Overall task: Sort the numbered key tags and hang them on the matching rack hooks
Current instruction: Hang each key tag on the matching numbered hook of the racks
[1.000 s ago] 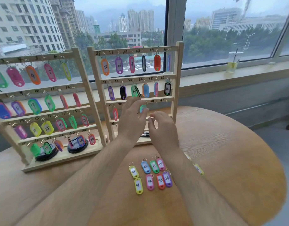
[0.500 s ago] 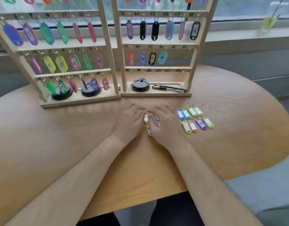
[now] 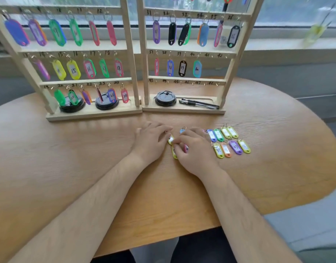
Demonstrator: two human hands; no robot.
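Both forearms reach forward over the wooden table (image 3: 68, 158), converging so the hands lie palm down, close together, fingertips almost meeting. The left hand (image 3: 151, 142) lies flat with fingers fairly straight, their tips touching a yellow tag (image 3: 170, 139). The right hand (image 3: 194, 149) arches, with its fingers bent down over a second yellow tag (image 3: 174, 153) and a pink tag (image 3: 186, 148); whether it pinches either cannot be told. Just right of the right hand, eight loose tags (image 3: 228, 141) lie in two rows. Beyond the fingertips stand the left rack (image 3: 130, 59) and the right rack (image 3: 229, 73), both hung with tags. A black lid (image 3: 165, 98) and pens (image 3: 198, 103) lie on the right rack's base.
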